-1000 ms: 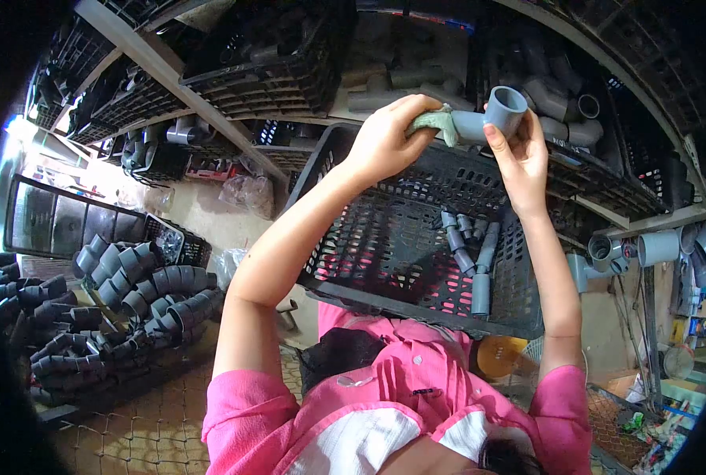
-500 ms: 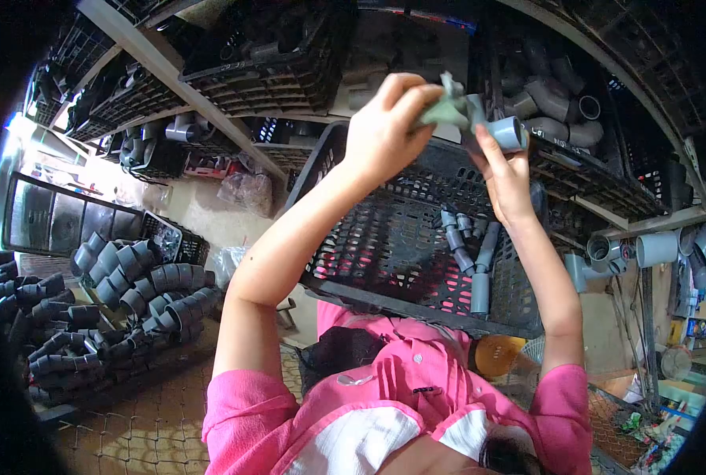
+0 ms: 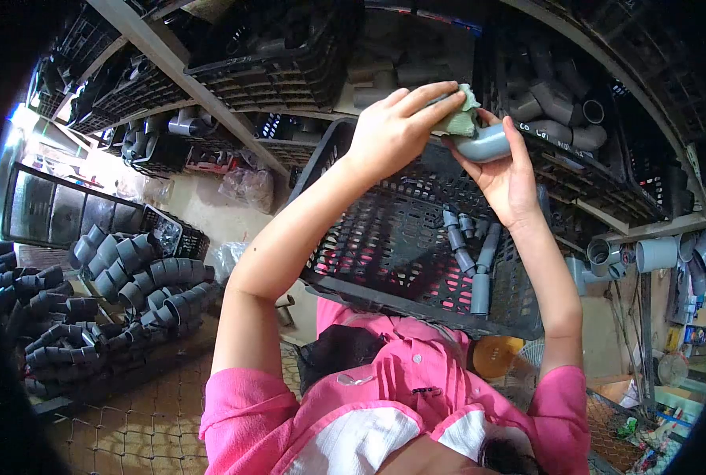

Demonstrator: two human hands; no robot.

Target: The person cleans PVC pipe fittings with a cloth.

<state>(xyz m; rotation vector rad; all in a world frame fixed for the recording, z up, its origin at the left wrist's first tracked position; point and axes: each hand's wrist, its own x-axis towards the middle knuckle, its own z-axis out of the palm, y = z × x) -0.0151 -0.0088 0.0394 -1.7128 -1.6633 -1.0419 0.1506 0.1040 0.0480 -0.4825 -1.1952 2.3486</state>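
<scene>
My left hand (image 3: 404,127) is closed around a pale green cloth (image 3: 457,120), which presses against one end of a grey pipe elbow (image 3: 486,145). The elbow is gripped by my right hand (image 3: 503,178), thumb and fingers on either side of it. Both hands are raised over the far part of a black perforated crate (image 3: 384,261) in front of my body. Inside that crate, at its right side, lie several small grey pipe fittings (image 3: 479,293).
Grey fittings are heaped in a big pile (image 3: 131,285) on the left. Shelves at the back hold black crates (image 3: 266,71) and larger elbows (image 3: 555,103). More grey pipe pieces (image 3: 655,252) hang at the right. A plastic bag (image 3: 246,190) sits on the floor.
The elbow has turned in my right hand, so its round opening no longer faces me and its curved side shows. The left hand with the cloth has shifted slightly.
</scene>
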